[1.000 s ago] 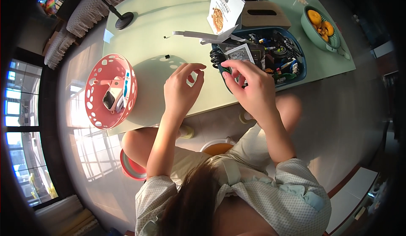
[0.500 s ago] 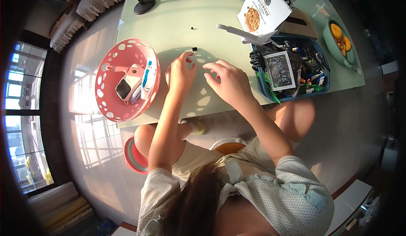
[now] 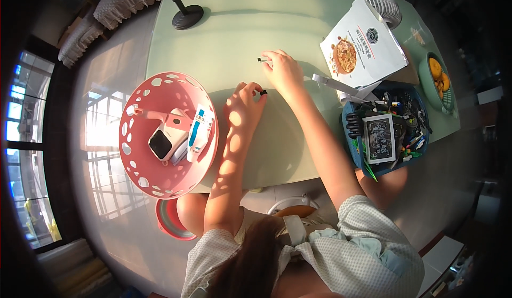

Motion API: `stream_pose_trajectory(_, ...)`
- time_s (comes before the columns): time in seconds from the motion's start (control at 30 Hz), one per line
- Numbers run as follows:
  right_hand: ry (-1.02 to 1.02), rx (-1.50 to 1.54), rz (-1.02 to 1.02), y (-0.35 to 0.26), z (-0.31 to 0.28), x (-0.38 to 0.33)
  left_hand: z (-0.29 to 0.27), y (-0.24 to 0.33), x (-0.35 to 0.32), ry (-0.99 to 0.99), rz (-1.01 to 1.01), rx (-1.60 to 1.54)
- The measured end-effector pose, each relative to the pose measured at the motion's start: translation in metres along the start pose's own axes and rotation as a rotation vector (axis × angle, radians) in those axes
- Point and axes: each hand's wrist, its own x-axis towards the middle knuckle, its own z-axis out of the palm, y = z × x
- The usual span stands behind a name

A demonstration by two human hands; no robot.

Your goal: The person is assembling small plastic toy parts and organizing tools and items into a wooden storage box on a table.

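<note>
My left hand (image 3: 243, 105) rests on the pale green table (image 3: 234, 36) with its fingers bent and closed round a small black piece (image 3: 263, 92). Just beyond it to the right, my right hand (image 3: 283, 73) reaches forward. Its thumb and forefinger pinch a second small dark piece (image 3: 260, 60) with a light bit beside it. Both pieces are too small to name. Left of my left forearm is a pink basket (image 3: 128, 159) with holes in its wall. In it lie a pale box with a dark square (image 3: 159, 145), and a white-and-blue packet (image 3: 200, 130).
A blue bin (image 3: 349, 151) full of small odds and ends stands at the right, next to a white food bag (image 3: 360, 36) lying tilted. Farther right is a green basket (image 3: 433, 84) with orange fruit (image 3: 436, 69). A black round stand base (image 3: 188, 18) stands at the far left.
My left hand has closed on the nearer black piece. My right hand has moved forward to the farther piece. The whole view has shifted, with the table's things lower in the picture.
</note>
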Motion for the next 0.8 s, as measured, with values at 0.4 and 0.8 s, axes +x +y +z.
stream_pose_trajectory(0.4,-0.007,0.015,0.0,-0.004,-0.004,-0.005,-0.002,0.002,0.004,0.144,0.045,-0.185)
stream_pose_trajectory(0.8,0.002,0.198,-0.047,-0.026,-0.067,-0.102,-0.019,0.017,-0.06,0.108,0.124,-0.14)
